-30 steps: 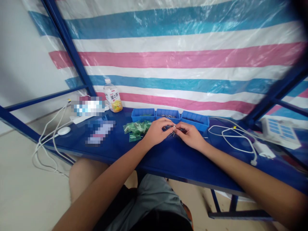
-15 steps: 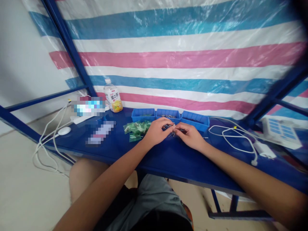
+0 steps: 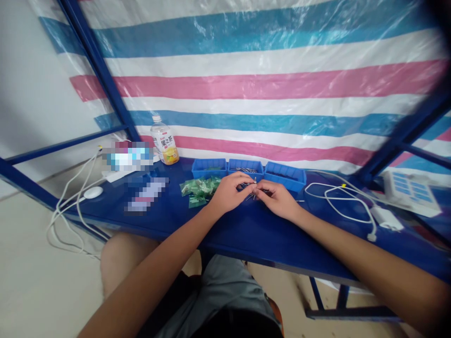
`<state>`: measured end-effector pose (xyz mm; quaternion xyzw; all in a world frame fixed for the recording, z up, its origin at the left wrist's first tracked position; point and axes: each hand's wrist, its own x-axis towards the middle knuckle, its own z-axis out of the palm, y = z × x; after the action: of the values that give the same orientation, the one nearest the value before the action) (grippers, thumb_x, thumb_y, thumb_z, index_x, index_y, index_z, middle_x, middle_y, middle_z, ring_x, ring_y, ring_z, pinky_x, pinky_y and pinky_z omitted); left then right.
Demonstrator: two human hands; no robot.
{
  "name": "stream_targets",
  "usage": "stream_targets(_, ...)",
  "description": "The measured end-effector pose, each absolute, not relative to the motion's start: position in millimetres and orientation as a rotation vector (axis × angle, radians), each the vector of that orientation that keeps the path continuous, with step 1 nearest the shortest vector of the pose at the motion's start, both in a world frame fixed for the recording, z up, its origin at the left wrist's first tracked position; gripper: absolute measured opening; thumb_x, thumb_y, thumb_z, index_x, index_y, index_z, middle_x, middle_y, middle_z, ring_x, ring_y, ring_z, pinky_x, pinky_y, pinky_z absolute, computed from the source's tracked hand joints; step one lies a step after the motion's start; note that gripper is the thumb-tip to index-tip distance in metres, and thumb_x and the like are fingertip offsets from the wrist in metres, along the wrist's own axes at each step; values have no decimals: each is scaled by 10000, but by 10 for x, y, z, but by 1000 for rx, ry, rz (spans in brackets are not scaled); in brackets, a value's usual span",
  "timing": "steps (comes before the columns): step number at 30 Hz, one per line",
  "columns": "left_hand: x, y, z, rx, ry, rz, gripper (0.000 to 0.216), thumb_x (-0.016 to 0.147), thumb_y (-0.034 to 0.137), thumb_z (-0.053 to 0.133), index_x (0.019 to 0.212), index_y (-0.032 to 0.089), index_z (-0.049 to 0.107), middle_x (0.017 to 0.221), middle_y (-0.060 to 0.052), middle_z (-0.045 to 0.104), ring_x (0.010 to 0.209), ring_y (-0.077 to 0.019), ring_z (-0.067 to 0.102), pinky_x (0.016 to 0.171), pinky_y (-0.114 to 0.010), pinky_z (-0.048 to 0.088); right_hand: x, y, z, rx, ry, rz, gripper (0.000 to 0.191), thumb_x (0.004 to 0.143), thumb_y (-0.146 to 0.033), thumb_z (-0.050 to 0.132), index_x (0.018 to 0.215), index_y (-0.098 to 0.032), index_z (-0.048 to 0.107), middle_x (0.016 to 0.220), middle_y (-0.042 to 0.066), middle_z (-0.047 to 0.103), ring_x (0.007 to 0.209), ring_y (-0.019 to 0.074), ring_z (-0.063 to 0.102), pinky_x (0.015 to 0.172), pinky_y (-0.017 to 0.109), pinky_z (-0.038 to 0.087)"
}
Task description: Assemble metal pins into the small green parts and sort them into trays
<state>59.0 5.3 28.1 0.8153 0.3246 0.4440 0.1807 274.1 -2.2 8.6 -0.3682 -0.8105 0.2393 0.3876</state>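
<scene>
My left hand and my right hand meet over the blue table, fingertips pinched together. Between them is a small metal piece with a shiny tip; its kind is too small to make out. Thin metal rods lie under and around the fingers, partly hidden by them. Just left of my left hand is a heap of small green plastic packets. Behind the hands stand a left blue bin, a middle blue bin holding metal rods, and a right blue bin with dark small parts.
A drink bottle stands at the back left, near a white power strip and cables. A white cable with an adapter and a white device with blue keys lie at the right. Blue frame posts flank the table.
Both hands keep nearly the same place and pinch. The view has shifted very slightly; nothing else has visibly moved.
</scene>
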Motion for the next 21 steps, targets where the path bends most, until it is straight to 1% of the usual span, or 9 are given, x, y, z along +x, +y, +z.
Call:
stream_targets(5,579,68,266,2310,925,1224,221,1005,336,627,1052,205,799,1135,-80,763,1002,-202,732,859,-320,593,2726,-47,100,-917,-2100,625,338,1036,-478,560,879,-234,734,845,49,705,763,205,650,760,349,529)
stream_targets(10,583,75,273,2274,886,1217,190,979,317,661,1045,194,790,1155,-94,759,984,-204,732,794,-301,594,2723,-56,116,-942,-2098,587,351,1033,-482,556,856,-233,729,831,50,706,759,209,652,735,348,525)
stream_targets(13,584,75,283,2263,861,1210,161,958,289,685,1045,201,788,1162,-93,758,999,-206,727,792,-300,592,2736,-34,110,-965,-2073,580,331,1027,-462,567,858,-228,728,829,47,699,749,205,649,720,343,512)
stream_targets(18,583,64,306,2256,860,1208,159,950,292,703,1051,217,800,1155,-82,755,1008,-204,723,811,-304,585,2768,13,74,-990,-1955,587,270,1000,-458,614,1011,-230,758,897,48,717,772,203,661,706,330,508)
stream_targets(21,583,58,318,2251,869,1199,152,951,274,698,1038,220,810,1161,-79,753,1010,-203,722,802,-302,582,2773,15,63,-987,-1949,615,272,1002,-459,611,1024,-229,755,899,48,718,764,200,664,698,326,516)
